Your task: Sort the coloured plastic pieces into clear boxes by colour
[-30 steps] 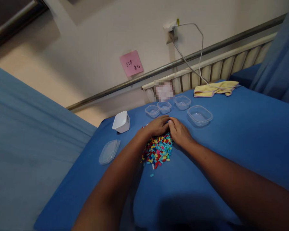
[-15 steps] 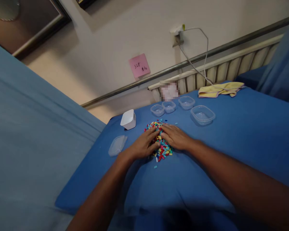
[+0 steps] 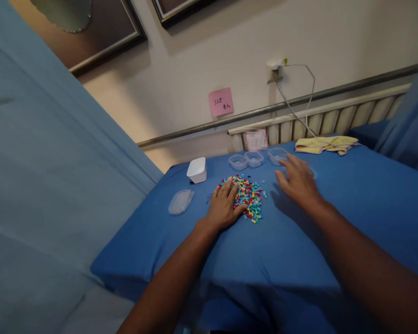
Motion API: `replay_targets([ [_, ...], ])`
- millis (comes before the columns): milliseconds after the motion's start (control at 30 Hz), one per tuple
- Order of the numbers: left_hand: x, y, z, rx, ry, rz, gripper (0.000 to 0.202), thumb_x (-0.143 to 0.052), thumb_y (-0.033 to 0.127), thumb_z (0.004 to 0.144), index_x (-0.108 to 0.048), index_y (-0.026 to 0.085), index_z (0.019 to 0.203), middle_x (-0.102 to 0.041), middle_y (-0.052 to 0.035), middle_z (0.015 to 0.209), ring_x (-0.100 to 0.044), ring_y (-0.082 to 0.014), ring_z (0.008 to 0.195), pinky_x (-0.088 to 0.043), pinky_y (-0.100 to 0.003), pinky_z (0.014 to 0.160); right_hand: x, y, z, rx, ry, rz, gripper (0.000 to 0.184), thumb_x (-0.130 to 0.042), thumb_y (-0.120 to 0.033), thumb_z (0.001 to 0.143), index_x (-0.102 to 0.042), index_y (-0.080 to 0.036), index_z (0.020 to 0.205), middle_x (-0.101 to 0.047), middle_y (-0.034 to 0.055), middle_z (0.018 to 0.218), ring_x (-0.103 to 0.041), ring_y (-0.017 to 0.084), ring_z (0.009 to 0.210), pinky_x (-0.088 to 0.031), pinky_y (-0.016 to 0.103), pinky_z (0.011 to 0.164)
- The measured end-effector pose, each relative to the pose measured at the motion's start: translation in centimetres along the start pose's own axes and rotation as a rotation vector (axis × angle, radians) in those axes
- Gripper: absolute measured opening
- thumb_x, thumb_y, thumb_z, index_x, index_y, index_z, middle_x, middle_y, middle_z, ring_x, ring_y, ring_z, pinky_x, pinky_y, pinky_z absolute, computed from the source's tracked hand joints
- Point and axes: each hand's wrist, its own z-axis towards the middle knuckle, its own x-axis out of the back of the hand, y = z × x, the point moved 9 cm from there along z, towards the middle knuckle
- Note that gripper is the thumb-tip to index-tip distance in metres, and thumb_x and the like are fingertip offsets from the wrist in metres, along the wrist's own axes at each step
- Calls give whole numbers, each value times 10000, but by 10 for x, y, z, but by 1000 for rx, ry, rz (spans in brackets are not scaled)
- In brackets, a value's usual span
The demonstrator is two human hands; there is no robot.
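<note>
A loose pile of small coloured pieces (image 3: 248, 197), red, yellow, blue and teal, lies on the blue cloth; they are too small to name. My left hand (image 3: 225, 203) rests on the pile's left side with fingers spread. Lifted off to the right is my right hand (image 3: 297, 178), slightly blurred, its fingers apart and nothing in them. It partly covers a clear plastic tub (image 3: 313, 172). Just beyond its fingertips stands another clear tub (image 3: 277, 156). Two smaller clear tubs (image 3: 238, 162) sit side by side behind the pile.
To the left are a white container (image 3: 197, 170) and clear lids (image 3: 181, 202). A yellow cloth (image 3: 325, 144) lies at the back right, under a white cable (image 3: 292, 111) from the wall socket. A radiator (image 3: 355, 109) runs behind the blue-covered bed (image 3: 142, 250); a curtain (image 3: 48, 185) hangs left.
My right hand has left the pile and moved right, over the large tub. My left hand stays on the pile, which looks more spread out. The camera view has shifted.
</note>
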Motion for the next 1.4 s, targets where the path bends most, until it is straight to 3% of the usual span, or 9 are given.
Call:
replay_targets([
  [100, 2, 10, 7, 11, 16, -36, 837, -406, 730, 1110, -368, 197, 1754, -250, -169, 1858, -248, -353, 1725, -231, -619, 1390, 15, 61, -12, -218, -59, -176, 578, -623, -571, 1038, -748, -158, 1422, -507, 282, 1686, -465, 503, 1573, -382, 743, 1247],
  [200, -9, 35, 15, -16, -23, -25, 898, -434, 791, 1069, -371, 217, 1757, -274, -165, 1851, -251, -398, 1717, -244, -682, 1368, 2, 80, -23, -249, -197, -194, 545, -691, -550, 1006, -787, -146, 1359, -544, 278, 1646, -487, 460, 1577, -450, 627, 1252],
  [433, -14, 51, 36, 75, 17, 63, 810, -398, 713, 1111, -476, 161, 1699, -352, -204, 1812, -304, -406, 1697, -228, -695, 1369, -11, 58, -28, -72, -284, -234, 372, -666, -418, 1014, -832, -136, 1191, -593, 278, 1603, -566, 431, 1515, -472, 582, 1252],
  [567, -15, 72, 20, -87, 16, 38, 869, -378, 767, 1096, -433, 169, 1723, -331, -174, 1827, -272, -368, 1715, -219, -653, 1389, 5, 34, -25, 8, -231, -213, 430, -721, -482, 975, -812, -183, 1271, -567, 249, 1649, -521, 487, 1539, -449, 706, 1231],
  [667, -19, 81, 11, -174, 0, 38, 765, -354, 693, 1135, -441, 211, 1722, -363, -121, 1822, -302, -332, 1707, -229, -629, 1395, 10, -10, -26, 187, -161, -28, 474, -617, -486, 1060, -741, -196, 1414, -571, 218, 1666, -538, 410, 1551, -446, 650, 1269],
  [800, -11, 59, 7, -109, 39, 63, 665, -382, 572, 1163, -416, 238, 1737, -309, -108, 1844, -276, -318, 1720, -193, -616, 1407, -28, -57, -52, 295, -344, 155, 594, -497, -481, 1124, -569, -180, 1631, -538, 201, 1712, -500, 353, 1604, -422, 611, 1314],
  [1033, -12, -6, -17, 79, 45, -33, 860, -480, 720, 1092, -325, 217, 1773, -237, -191, 1855, -243, -400, 1722, -257, -707, 1352, -94, -60, -82, 83, -580, 113, 816, -412, -614, 1127, -425, -48, 1714, -420, 300, 1752, -404, 442, 1647, -362, 683, 1325],
  [1233, -17, -11, 9, 76, 87, -155, 792, -469, 646, 1122, -379, 161, 1742, -249, -214, 1848, -259, -350, 1723, -278, -621, 1374, -98, -83, -84, 226, -595, 169, 753, -406, -558, 1144, -386, -114, 1752, -367, 234, 1804, -292, 378, 1703, -322, 640, 1364],
  [1400, -3, -37, 9, 188, 144, -193, 648, -362, 637, 1153, -515, 279, 1671, -352, -131, 1825, -332, -354, 1695, -169, -750, 1361, -91, -56, -79, 88, -491, 151, 805, -348, -617, 1151, -378, -80, 1749, -343, 266, 1805, -289, 402, 1703, -298, 669, 1364],
])
